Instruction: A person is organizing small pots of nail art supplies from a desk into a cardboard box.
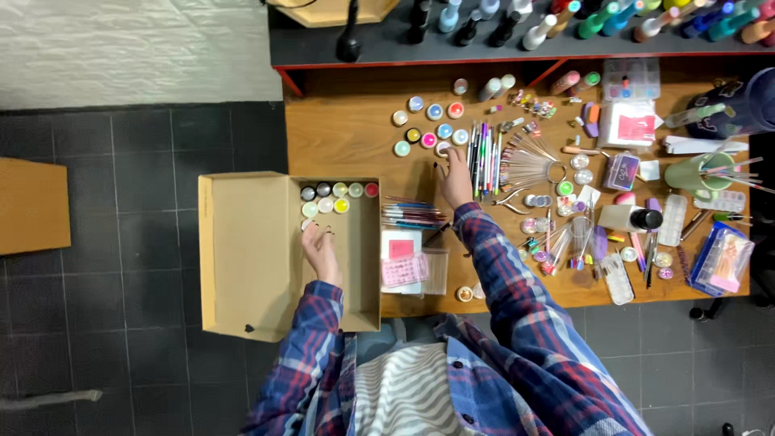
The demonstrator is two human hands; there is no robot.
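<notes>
Right of the hands we see a bundle of pens (484, 157), a fan of nail tips (529, 165), a green cup (698, 172) holding brushes and a blue box (721, 260); bottles (597, 20) line the shelf beyond.

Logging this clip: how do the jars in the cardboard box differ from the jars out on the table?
The jars in the box sit packed in tight rows against its far wall; the jars on the table are spread loosely with gaps. The left hand rests in the box near the first group; the right hand reaches the second. Both groups are small round pots with coloured lids.
</notes>
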